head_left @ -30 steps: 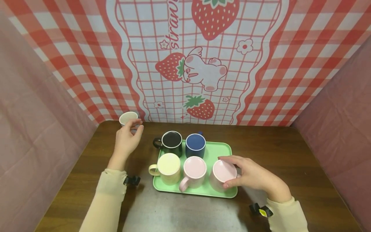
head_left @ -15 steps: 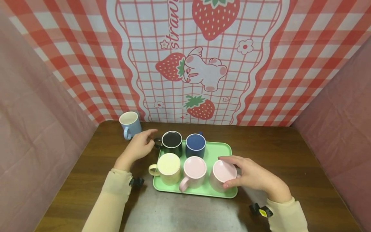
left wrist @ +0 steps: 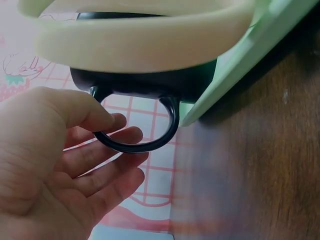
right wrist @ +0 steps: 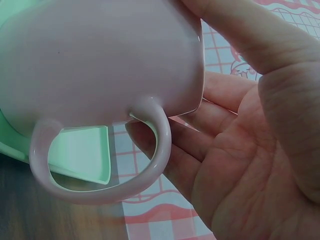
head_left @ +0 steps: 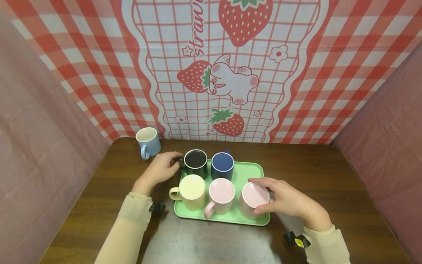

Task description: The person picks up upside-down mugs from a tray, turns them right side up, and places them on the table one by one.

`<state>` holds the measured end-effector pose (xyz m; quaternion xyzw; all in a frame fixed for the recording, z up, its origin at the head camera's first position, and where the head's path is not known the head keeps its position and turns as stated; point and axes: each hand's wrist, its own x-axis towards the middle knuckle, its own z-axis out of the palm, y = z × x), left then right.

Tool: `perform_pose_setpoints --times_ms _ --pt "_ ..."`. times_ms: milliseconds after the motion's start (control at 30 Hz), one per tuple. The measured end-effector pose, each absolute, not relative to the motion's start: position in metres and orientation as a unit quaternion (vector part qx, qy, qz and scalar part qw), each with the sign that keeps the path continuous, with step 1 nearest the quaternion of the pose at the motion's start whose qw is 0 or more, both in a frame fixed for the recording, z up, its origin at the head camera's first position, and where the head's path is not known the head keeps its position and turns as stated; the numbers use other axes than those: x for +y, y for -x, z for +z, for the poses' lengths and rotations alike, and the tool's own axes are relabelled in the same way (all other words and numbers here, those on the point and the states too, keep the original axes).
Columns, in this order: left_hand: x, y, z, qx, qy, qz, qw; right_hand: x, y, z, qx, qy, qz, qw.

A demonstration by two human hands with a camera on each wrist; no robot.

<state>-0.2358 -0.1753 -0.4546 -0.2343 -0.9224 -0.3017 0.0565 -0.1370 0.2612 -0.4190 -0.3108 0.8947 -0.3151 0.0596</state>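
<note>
At the back left of a green tray [head_left: 249, 169] stands a black mug [head_left: 196, 161]. My left hand [head_left: 161, 168] pinches its handle [left wrist: 173, 122] between thumb and index finger, the other fingers spread below. At the tray's right end, my right hand [head_left: 287, 197] holds a pink mug [head_left: 246, 205] by its upper edge, thumb in front and fingers behind. In the right wrist view the pink mug's handle [right wrist: 100, 194] points toward the wrist, outside the grip. A navy mug [head_left: 222, 165], a second pink mug [head_left: 221, 194] and a yellow mug [head_left: 193, 196] share the tray.
A light blue mug [head_left: 149, 143] stands on the wooden table [head_left: 313, 168] at the back left, off the tray. A strawberry-print cloth [head_left: 230, 84] hangs behind the table. Pink curtains [head_left: 43, 146] flank both sides. The yellow mug's handle [head_left: 175, 193] juts past the tray's left edge.
My left hand has moved from the light blue mug, right and toward me, to the black mug's handle and has taken hold of it. My right hand stays on the pink mug.
</note>
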Motion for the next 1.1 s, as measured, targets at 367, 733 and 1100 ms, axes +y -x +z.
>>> perform_pose_setpoints --times_ms 367,733,1100 --pt "-0.1719 0.2361 -0.4547 -0.936 0.237 -0.242 0.092 0.2610 0.1367 -0.4179 0.895 0.306 -0.317 0.070" --pt "-0.1712 0.2342 -0.4561 -0.936 0.245 -0.226 0.110 0.2605 0.1356 -0.4161 0.897 0.302 -0.313 0.072" --pt "-0.1703 0.2319 -0.4544 -0.935 0.248 -0.228 0.111 0.2597 0.1343 -0.4155 0.899 0.300 -0.310 0.071"
